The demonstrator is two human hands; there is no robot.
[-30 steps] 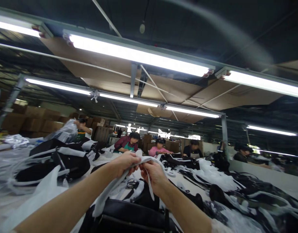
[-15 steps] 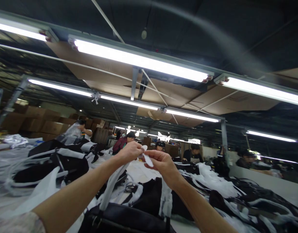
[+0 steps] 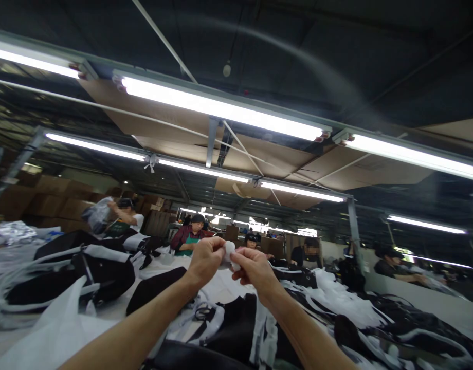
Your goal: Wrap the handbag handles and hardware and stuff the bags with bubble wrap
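Held up in the middle of the view is a small soft-looking white piece (image 3: pixel 229 248), its exact kind unclear. My left hand (image 3: pixel 206 258) pinches its left side, thumb and fingers together. From the other side my right hand (image 3: pixel 255 267) grips it with bent fingers. Below the hands lies a black bag (image 3: pixel 198 357), cut off by the bottom edge. White-wrapped straps (image 3: pixel 262 329) rise near my right forearm.
Black bags with wrapped handles (image 3: pixel 105 272) cover the table's left side. White wrapping (image 3: pixel 340 293) and more black bags (image 3: pixel 433 324) lie to the right. Across the table sits a co-worker in a green apron (image 3: pixel 188 239); others work nearby. Lit tubes (image 3: pixel 221 103) hang overhead.
Both hands have lowered slightly and still hold the white piece, of which less shows now. The near black bag sits lower in view. At the left, a co-worker's raised plastic has shifted.
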